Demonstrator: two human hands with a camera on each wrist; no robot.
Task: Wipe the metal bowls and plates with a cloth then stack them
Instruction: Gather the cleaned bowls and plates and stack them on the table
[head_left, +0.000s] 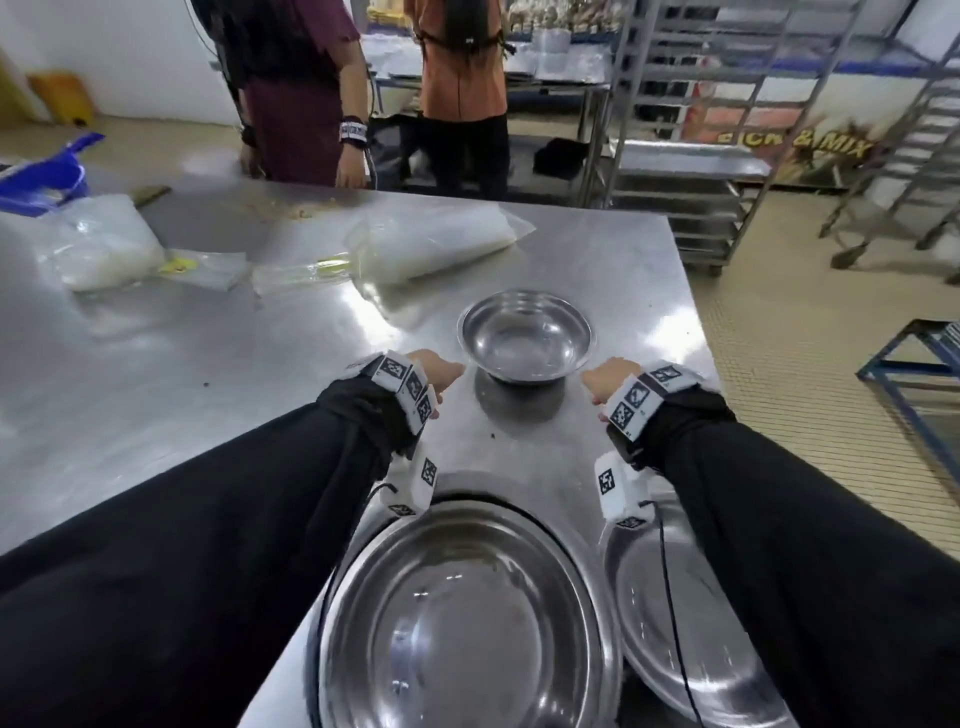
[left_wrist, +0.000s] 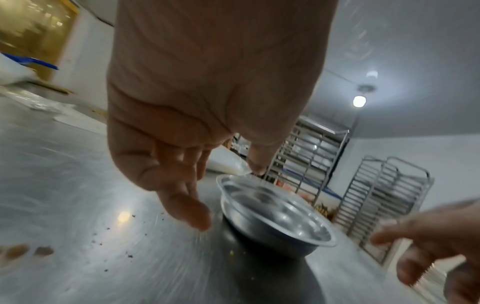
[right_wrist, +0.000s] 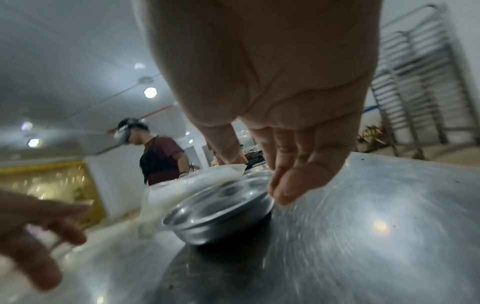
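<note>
A small metal bowl (head_left: 524, 335) (left_wrist: 275, 218) (right_wrist: 221, 209) stands upright on the steel table (head_left: 208, 364). My left hand (head_left: 434, 371) (left_wrist: 207, 144) hovers just left of it, fingers straight and empty. My right hand (head_left: 608, 382) (right_wrist: 285, 154) hovers just right of it, likewise empty and loosely extended. Neither hand touches the bowl. Near the table's front edge sits a large metal bowl (head_left: 462, 618). A flat metal plate (head_left: 670, 623) lies to its right, partly under my right forearm. No cloth is in view.
Clear plastic bags of white contents (head_left: 436, 244) (head_left: 104, 244) lie across the far part of the table, one close behind the small bowl. Two people (head_left: 306, 88) stand at the far edge. Metal tray racks (head_left: 727, 130) stand on the floor to the right.
</note>
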